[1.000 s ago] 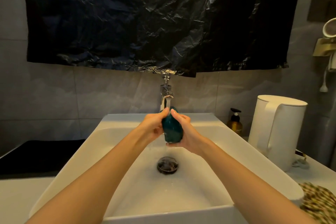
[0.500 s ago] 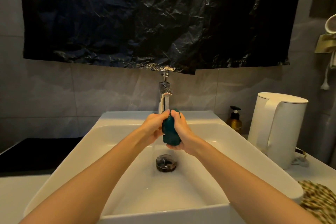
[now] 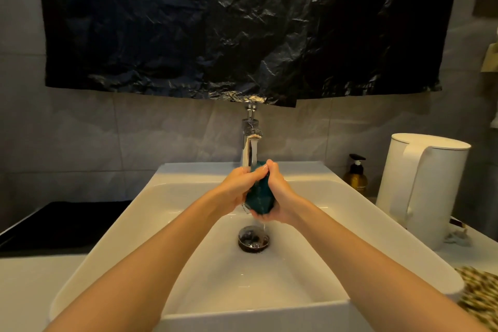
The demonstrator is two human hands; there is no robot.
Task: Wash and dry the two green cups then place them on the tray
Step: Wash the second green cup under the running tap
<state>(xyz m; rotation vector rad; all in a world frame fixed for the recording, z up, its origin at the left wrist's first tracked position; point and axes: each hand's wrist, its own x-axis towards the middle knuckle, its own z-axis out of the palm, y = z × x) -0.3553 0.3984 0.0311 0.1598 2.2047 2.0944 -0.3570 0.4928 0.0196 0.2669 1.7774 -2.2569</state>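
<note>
Water is running from the tap (image 3: 250, 137) straight onto a green cup (image 3: 260, 198), and that's pretty much the whole story from the head view, which is the only one going. The cup is held over the middle of the sink (image 3: 116, 226), right under the spout and well above the drain (image 3: 253, 238). The left hand (image 3: 237, 186) is wrapped over the top end with fingers curled across the rim. The right hand (image 3: 283, 194) cradles the bottom and far side. So both are clamped on it and neither is free.

Handling-wise, it looks like a small stiff cup, probably glazed or glass. That would make it light but breakable, and slippery too since it's soaking wet. The best hold is probably round the body with a palm under the base, not a pinch on the rim, because a drop into that hard basin could chip it.

As for looks, it's deep teal green and glossy, maybe with faceted sides, though the hands hide most of it. The second cup isn't visible. A dark flat thing (image 3: 62, 224) on the bench (image 3: 21, 291) to the left might be the tray, can't say for sure. A white kettle (image 3: 420, 188) and a patterned cloth (image 3: 482, 296) sit off to the right, and the cloth is likely for drying.
</note>
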